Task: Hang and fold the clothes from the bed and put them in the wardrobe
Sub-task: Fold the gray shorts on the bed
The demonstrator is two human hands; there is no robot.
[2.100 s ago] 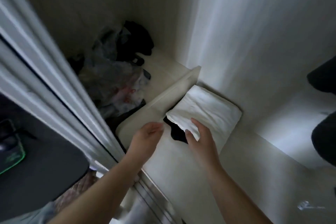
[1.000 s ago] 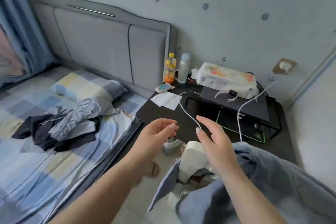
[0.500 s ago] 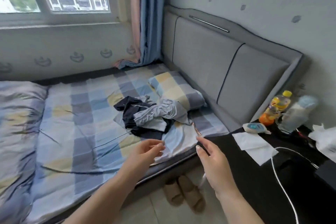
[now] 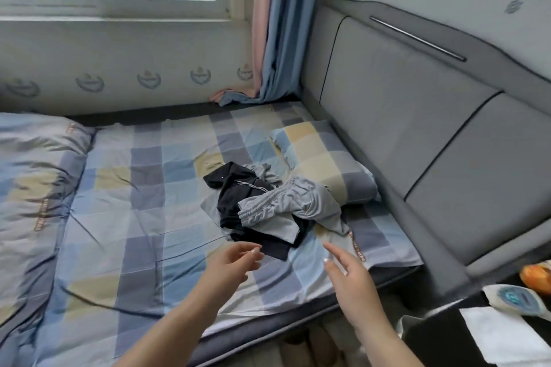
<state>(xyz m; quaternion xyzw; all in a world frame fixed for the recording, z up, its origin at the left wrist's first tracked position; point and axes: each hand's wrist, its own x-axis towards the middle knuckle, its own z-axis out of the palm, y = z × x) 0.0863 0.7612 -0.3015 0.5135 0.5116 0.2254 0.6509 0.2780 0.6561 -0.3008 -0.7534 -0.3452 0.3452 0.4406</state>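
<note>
Both my hands are out over the near side of the bed (image 4: 125,217), empty – left hand (image 4: 231,262) with fingers loosely curled and holding nothing, right hand (image 4: 347,275) flat w/ fingers straight, pointing at the pile. Neither touches cloth yet. The clothes sit in one heap mid-bed, just beside the pillow (image 4: 322,164): grey shorts (image 4: 293,202) bunched on top w/ the elastic waistband facing me, a black garment (image 4: 235,188) underneath and spilling out toward my left hand, plus a lighter grey piece (image 4: 277,225) sandwiched between. I'd guess they lie tangled b/c they were just dropped there, so I should lift the top piece first, else the rest drags along. My hands are spread apart, one each side of the heap's near edge – probably to take the waistband at two points and shake it flat. Room: the checked sheet to the left of the pile is open and wide, good for folding; the folded duvet (image 4: 32,188) bounds the far left. On the right the headboard (image 4: 417,128) and pillow hem things in, and the black nightstand (image 4: 441,334) corner is near my right forearm – could catch an elbow when I turn. Wardrobe isn't in view.
</note>
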